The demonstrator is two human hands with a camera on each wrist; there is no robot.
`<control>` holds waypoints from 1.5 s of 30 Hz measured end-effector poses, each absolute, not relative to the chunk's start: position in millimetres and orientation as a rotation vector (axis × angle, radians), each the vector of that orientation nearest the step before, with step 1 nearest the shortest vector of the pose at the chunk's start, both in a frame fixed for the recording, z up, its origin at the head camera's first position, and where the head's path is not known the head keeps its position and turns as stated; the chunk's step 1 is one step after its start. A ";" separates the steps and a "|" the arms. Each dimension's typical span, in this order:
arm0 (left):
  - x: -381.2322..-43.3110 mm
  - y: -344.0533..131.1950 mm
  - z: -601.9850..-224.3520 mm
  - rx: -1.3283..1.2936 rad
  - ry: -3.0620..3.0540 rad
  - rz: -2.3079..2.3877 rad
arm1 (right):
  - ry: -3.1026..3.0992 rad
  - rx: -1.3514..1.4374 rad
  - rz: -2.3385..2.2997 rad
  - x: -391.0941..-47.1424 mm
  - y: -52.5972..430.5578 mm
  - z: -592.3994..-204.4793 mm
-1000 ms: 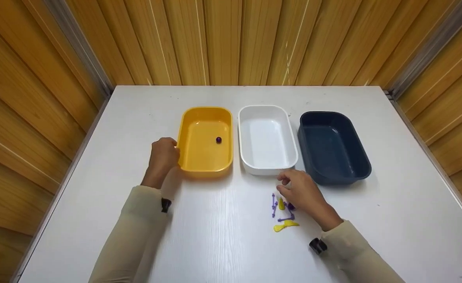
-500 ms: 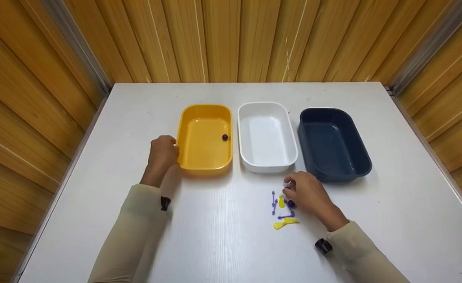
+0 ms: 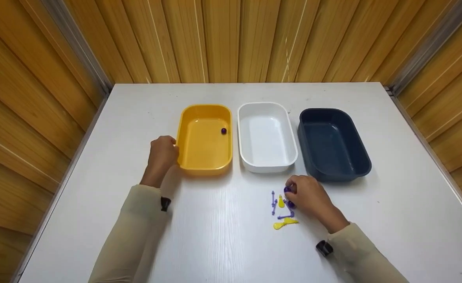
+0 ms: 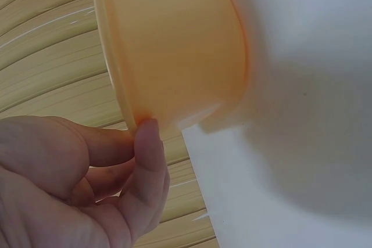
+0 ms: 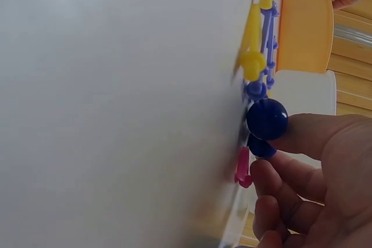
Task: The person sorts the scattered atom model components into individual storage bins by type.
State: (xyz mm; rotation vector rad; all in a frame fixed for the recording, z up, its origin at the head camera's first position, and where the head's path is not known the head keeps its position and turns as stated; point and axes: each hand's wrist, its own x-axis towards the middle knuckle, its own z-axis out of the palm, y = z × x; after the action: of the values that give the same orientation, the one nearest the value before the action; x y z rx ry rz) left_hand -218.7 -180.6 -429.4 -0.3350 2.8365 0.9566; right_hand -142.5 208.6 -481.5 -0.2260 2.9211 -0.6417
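Observation:
My left hand (image 3: 163, 153) pinches the left rim of the yellow tray (image 3: 205, 171) between thumb and fingers, seen closely in the left wrist view. A small dark purple ball (image 3: 224, 131) lies inside that tray near its right wall. My right hand (image 3: 310, 196) pinches another purple ball (image 3: 287, 189) between thumb and fingertips, low over the table. A further purple ball (image 5: 267, 119) sits just beside the thumb. Around it lie several thin purple sticks (image 3: 273, 197) and yellow paddle-shaped pieces (image 3: 281, 201). The right wrist view also shows a small pink piece (image 5: 243, 168) past the balls.
A white tray (image 3: 268, 169) stands in the middle, to the right of the yellow one. A dark blue tray (image 3: 339, 179) is at the right, close beyond my right hand. All stand on the white table (image 3: 207, 236), backed by wood-look panels (image 3: 223, 43).
My right hand has shifted slightly right and its fingertips have closed on a purple ball. The ball in the yellow tray has rolled right, then farther back. The left hand stays at the rim.

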 end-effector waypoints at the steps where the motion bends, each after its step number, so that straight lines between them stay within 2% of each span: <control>1: -218.3 -180.6 -429.3 -0.331 2.839 0.956 | 2.921 -0.226 -0.644 -142.8 208.6 -481.6; 26: -218.3 -182.7 -431.6 -0.329 2.858 0.970 | 2.910 -0.190 -0.736 -148.9 188.1 -464.5; 45: -219.6 -180.3 -430.2 -0.373 2.775 1.015 | 2.985 -0.414 -0.788 -154.8 147.8 -451.0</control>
State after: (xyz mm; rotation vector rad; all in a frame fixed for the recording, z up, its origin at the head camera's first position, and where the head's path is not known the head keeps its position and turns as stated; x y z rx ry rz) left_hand -219.6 -180.3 -430.2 -0.3729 2.7749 1.0150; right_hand -154.8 147.8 -451.0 -0.4143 2.9847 -0.7881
